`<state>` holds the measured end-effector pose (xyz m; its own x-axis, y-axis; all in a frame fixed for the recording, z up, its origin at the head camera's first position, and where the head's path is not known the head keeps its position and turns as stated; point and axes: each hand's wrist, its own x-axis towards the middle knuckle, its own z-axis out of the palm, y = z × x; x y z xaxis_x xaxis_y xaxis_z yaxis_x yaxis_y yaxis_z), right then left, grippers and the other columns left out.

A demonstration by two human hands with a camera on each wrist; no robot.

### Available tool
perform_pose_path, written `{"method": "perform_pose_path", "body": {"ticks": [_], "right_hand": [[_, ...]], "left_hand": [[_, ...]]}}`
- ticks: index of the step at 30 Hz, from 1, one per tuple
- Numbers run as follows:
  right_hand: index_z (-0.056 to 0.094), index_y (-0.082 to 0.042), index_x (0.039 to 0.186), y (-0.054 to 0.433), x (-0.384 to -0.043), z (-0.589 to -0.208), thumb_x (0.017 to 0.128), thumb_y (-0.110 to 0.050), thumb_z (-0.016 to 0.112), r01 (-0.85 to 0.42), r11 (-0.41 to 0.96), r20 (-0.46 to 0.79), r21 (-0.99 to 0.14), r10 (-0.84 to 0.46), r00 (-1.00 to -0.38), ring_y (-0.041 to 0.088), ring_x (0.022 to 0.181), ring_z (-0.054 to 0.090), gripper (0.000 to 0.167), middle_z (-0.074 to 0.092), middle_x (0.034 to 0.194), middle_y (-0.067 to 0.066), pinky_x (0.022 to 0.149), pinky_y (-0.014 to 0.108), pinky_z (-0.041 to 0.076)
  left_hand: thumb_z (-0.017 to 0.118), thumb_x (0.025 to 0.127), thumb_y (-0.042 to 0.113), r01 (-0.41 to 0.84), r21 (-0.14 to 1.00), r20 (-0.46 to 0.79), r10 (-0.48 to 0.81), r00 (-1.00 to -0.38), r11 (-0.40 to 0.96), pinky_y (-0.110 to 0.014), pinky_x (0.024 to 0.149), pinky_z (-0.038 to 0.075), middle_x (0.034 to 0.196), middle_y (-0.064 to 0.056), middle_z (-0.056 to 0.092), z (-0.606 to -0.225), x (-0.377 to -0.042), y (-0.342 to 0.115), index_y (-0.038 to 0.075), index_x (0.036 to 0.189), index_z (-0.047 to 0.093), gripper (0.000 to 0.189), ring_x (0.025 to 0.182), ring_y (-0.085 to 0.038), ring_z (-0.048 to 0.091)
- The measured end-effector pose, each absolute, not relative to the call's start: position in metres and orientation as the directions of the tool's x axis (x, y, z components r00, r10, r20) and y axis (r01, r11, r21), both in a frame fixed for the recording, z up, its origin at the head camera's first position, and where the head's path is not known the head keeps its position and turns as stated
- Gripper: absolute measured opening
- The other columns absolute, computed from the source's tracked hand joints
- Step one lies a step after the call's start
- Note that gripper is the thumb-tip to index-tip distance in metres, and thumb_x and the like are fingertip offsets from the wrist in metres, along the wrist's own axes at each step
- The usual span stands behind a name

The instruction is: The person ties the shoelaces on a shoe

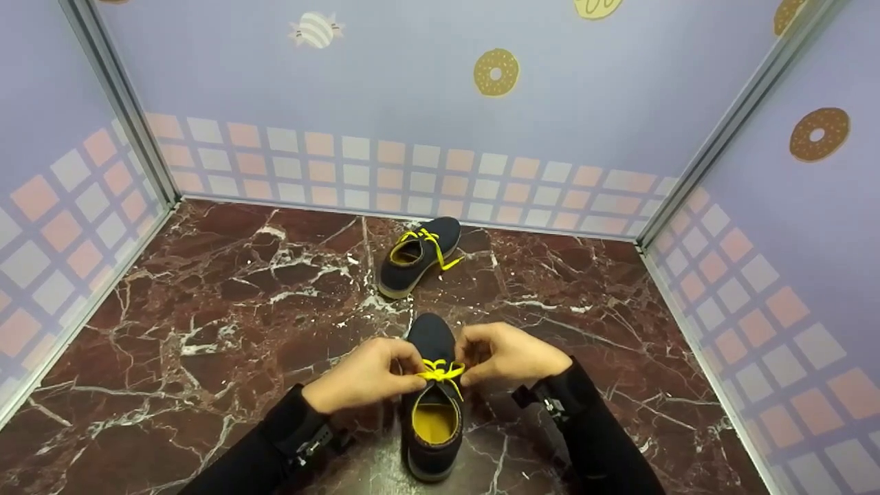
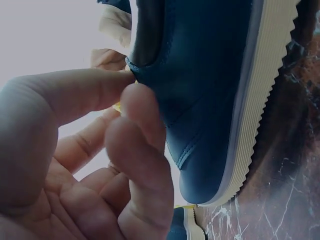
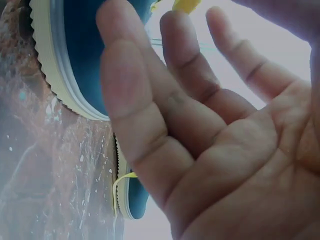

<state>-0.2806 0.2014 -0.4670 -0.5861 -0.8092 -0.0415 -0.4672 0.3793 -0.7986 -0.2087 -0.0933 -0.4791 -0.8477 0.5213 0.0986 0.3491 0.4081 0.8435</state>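
Fingers of the left hand [image 1: 368,375] pinch, thumb against forefinger, the left loop of a bright yellow lace bow [image 1: 440,375]; those of the right hand [image 1: 517,352] pinch the opposite loop at its right; the remaining fingers look loosely bent in the wrist views. These grips face each other across the knot, probably so that neither loop is dragged off centre; the bow thus lies between the two sets of fingertips, over the throat of a dark navy, low-cut shoe [image 1: 432,333] with a pale ribbed sole. That shoe stands upright, heel towards the person and mustard-yellow insole [image 1: 434,426] showing, which seems to give both hands equal reach from the sides; under it spreads a dark red, white-veined floor [image 1: 240,309]. Beyond the toe, apart from it, a second navy shoe [image 1: 447,234] points away and rightward, one yellow strand trailing at its side; likely it sits there to leave the hands room; behind rises a lilac wall [image 1: 412,69] with pink and white squares.
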Motion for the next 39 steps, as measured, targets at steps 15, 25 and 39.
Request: {"method": "perform_pose_path", "body": {"ticks": [15, 25, 39], "right_hand": [[0.082, -0.028, 0.097, 0.2023, -0.2806, -0.4646, 0.102, -0.032, 0.084, -0.558, 0.382, -0.054, -0.736, -0.856, -0.514, 0.006, 0.079, 0.067, 0.007, 0.076, 0.092, -0.012, 0.072, 0.022, 0.054], [0.081, -0.022, 0.087, 0.2031, -0.2802, -0.4638, 0.103, -0.030, 0.082, -0.600, 0.403, -0.044, -0.691, -0.852, -0.521, -0.001, 0.065, 0.054, 0.017, 0.068, 0.076, -0.018, 0.063, 0.019, 0.043], [0.079, -0.024, 0.085, 0.2047, -0.2805, -0.4630, 0.103, -0.029, 0.079, -0.592, 0.453, -0.094, -0.666, -0.839, -0.537, -0.002, 0.056, 0.046, 0.019, 0.060, 0.068, -0.020, 0.054, 0.019, 0.037]], "left_hand": [[0.083, 0.102, 0.030, 0.287, 0.875, 0.018, 0.566, -0.824, 0.390, -0.023, 0.056, 0.052, 0.082, 0.006, 0.067, -0.4810, -0.2078, -0.0937, 0.012, 0.093, 0.073, 0.022, 0.062, -0.007, 0.059], [0.076, 0.106, 0.026, 0.342, 0.843, 0.043, 0.581, -0.812, 0.415, -0.024, 0.051, 0.051, 0.074, 0.010, 0.061, -0.4809, -0.2086, -0.0942, 0.013, 0.089, 0.070, 0.022, 0.055, -0.005, 0.057], [0.074, 0.108, 0.020, 0.289, 0.886, 0.010, 0.609, -0.793, 0.362, -0.027, 0.043, 0.054, 0.067, 0.005, 0.061, -0.4810, -0.2102, -0.1002, 0.003, 0.090, 0.072, 0.025, 0.046, -0.009, 0.059]]}}
